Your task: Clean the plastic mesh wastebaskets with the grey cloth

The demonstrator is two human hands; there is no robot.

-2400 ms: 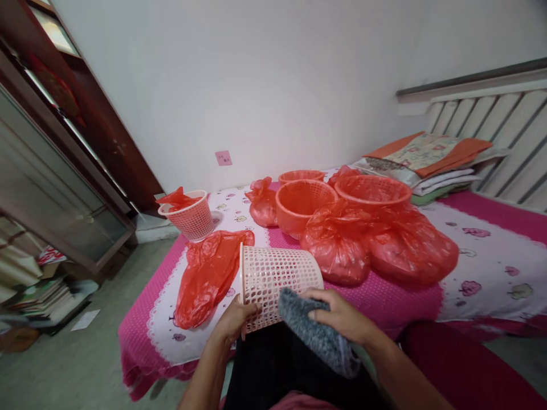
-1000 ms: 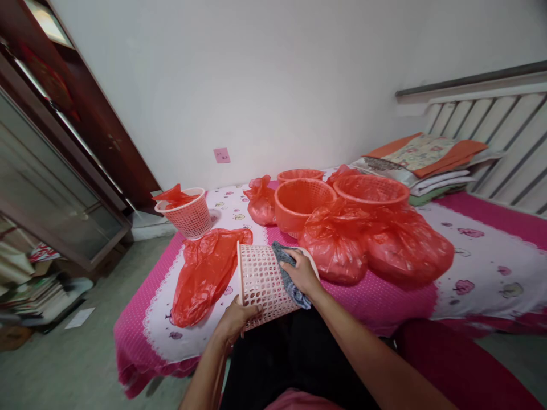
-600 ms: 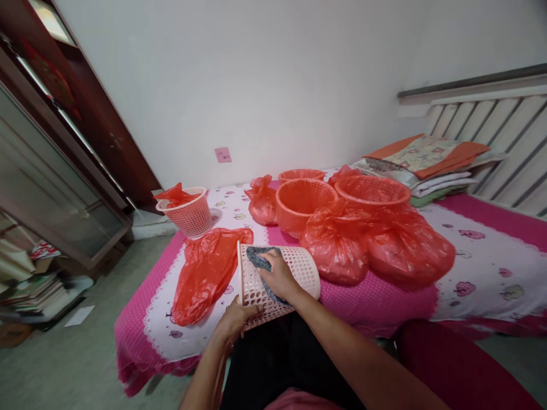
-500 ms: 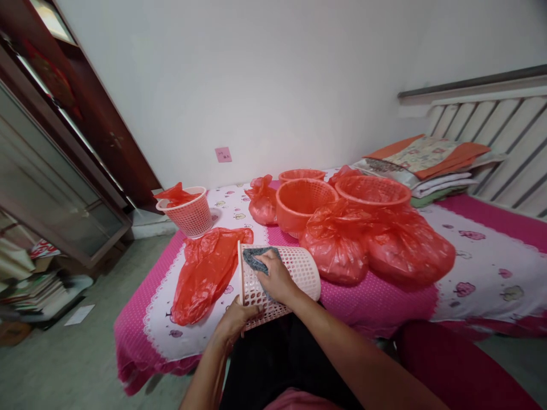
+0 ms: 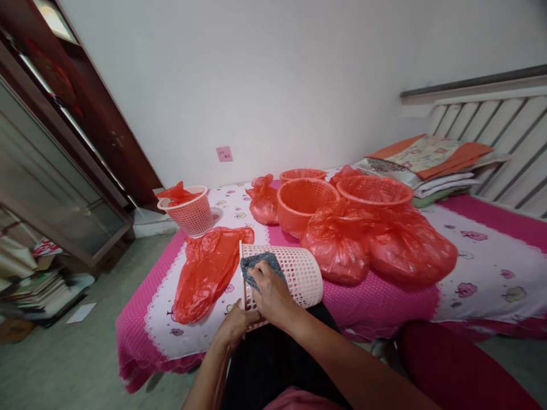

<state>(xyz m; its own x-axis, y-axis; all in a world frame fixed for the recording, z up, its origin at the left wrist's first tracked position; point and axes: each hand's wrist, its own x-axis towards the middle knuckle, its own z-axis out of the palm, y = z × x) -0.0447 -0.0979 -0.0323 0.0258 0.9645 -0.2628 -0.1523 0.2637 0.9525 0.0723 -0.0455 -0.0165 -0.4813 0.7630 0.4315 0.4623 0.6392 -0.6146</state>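
A pale pink plastic basket (image 5: 304, 273) with a lattice wall lies on its side over my lap at the bed's edge, its rim facing left. My left hand (image 5: 236, 326) grips that rim from below, fingers partly hidden inside. Against the upper side of the basket, near the rim, my right hand (image 5: 270, 290) presses a grey cloth (image 5: 273, 265), fingers closed on it. A crumpled red plastic bag (image 5: 209, 273) lies flat just left of the basket. Touching or close to its right end is a knotted red bag (image 5: 337, 250).
Red-lined baskets (image 5: 307, 199) and several bulging red bags (image 5: 412, 250) stand on the bed (image 5: 482, 250). A pink basket (image 5: 192, 216) holding a red bag is at the back left. Folded textiles (image 5: 444, 165) lie by the radiator (image 5: 508, 131). A dark red seat (image 5: 453, 364) is at lower right.
My right hand has slid the cloth down along the rim end of the basket, towards me. My left hand keeps its hold on the rim.
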